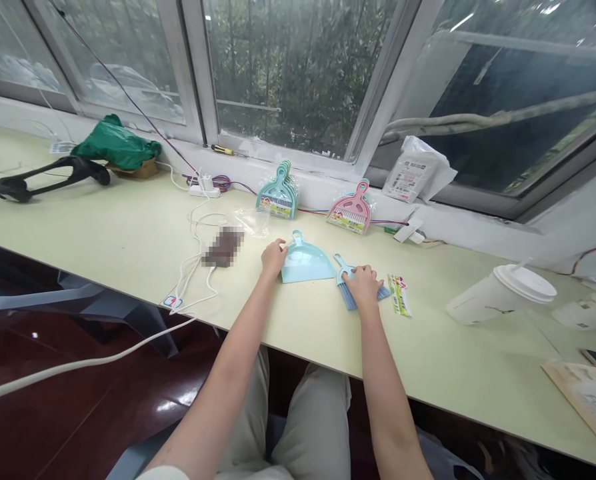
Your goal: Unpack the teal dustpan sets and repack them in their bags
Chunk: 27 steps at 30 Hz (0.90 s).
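Observation:
A light blue dustpan (307,262) lies on the table with its handle pointing to the window. At its left edge, my left hand (274,258) has its fingers closed on the rim. Just right of the dustpan lies a small blue hand brush (348,293), bristles toward me and to the right. My right hand (366,283) grips the brush from above, hiding part of its body. Beside the brush lies a colourful label card (399,295).
Packaged teal dustpan sets (279,193) and pink dustpan sets (351,208) lean by the window wall. White cables (193,267) run left of a blurred dark object (223,247). A lidded white cup (501,293) stands at right; a black frame-like object (53,179) lies far left.

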Tool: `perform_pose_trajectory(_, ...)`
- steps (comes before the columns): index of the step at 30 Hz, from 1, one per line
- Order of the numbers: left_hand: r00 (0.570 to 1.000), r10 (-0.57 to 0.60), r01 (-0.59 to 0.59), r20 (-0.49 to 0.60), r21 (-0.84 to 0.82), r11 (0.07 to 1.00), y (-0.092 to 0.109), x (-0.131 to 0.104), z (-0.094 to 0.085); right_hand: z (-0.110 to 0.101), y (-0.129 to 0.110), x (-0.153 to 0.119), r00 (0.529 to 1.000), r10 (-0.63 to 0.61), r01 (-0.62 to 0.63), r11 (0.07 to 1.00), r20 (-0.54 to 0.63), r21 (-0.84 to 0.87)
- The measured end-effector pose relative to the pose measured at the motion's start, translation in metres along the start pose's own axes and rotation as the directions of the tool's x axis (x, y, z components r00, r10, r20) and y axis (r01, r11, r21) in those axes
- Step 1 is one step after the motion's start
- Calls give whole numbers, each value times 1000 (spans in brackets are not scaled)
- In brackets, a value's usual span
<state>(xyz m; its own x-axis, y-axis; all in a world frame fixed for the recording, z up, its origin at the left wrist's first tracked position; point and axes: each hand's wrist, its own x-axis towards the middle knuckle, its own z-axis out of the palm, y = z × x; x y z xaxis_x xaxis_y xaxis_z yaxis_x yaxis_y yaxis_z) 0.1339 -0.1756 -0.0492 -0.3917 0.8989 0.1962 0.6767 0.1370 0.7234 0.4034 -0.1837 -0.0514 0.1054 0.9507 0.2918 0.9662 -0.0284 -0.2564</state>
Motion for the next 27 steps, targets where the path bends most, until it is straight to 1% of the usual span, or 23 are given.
perform_pose_trajectory(2, 999, -1, 2, 35, -25, 1000, -1, 0, 2, -2, -2, -2, 1000, -7, 7, 1000, 21, -6)
perform_pose_trajectory(4, 999, -15, 16, 39, -27, 1000, -1, 0, 3, -3, -2, -3, 999, -31, 32, 999, 19, -20)
perform_pose_trajectory(6, 999, -23, 22, 32, 13, 1000, 1, -1, 3, -4, -1, -3, 999, -43, 43, 999, -8, -25)
perform_pose_trajectory(8, 999, -9, 6, 43, 56, 998, 2, -3, 1, -6, -1, -2, 998, -17, 17, 1000, -55, 5)
perform_pose_trajectory(10, 995, 39, -46, 88, 69, 997, 5, -6, 0, -8, -4, -1, 996, 29, -23, 997, -83, 76)
perform_pose_trajectory(12, 974, 131, -137, 184, 21, 990, 11, -11, 1, -9, -10, -3, 997, 36, -26, 990, -68, 141)
perform_pose_trajectory(13, 949, 187, -186, 254, -26, 982, 15, -15, 3, -9, -14, -4, 999, 15, -7, 987, -50, 161)
perform_pose_trajectory(15, 870, 297, -272, 393, -119, 955, 26, -25, 12, -7, -23, -6, 999, -51, 53, 983, -16, 177)
perform_pose_trajectory(16, 829, 341, -311, 443, -141, 940, 32, -32, 17, -5, -27, -7, 997, -83, 81, 980, -1, 181)
perform_pose_trajectory(17, 797, 380, -359, 470, -139, 923, 37, -39, 24, -3, -29, -7, 994, -107, 103, 977, 10, 185)
perform_pose_trajectory(19, 760, 461, -483, 459, -76, 872, 47, -51, 36, 2, -32, -6, 990, -137, 132, 972, 12, 194)
perform_pose_trajectory(21, 698, 578, -630, 423, -21, 776, 51, -57, 44, 5, -29, -3, 989, -150, 147, 967, 2, 209)
perform_pose_trajectory(23, 633, 684, -747, 363, 54, 663, 50, -56, 46, 6, -24, 0, 986, -169, 162, 959, 10, 232)
perform_pose_trajectory(24, 611, 721, -782, 326, 105, 615, 49, -53, 44, 6, -22, 1, 983, -184, 172, 954, 25, 244)
perform_pose_trajectory(25, 600, 747, -799, 288, 160, 580, 46, -50, 42, 6, -20, 2, 978, -204, 187, 949, 42, 255)
perform_pose_trajectory(27, 596, 768, -800, 235, 257, 542, 41, -43, 37, 6, -19, 2, 964, -253, 224, 935, 76, 275)
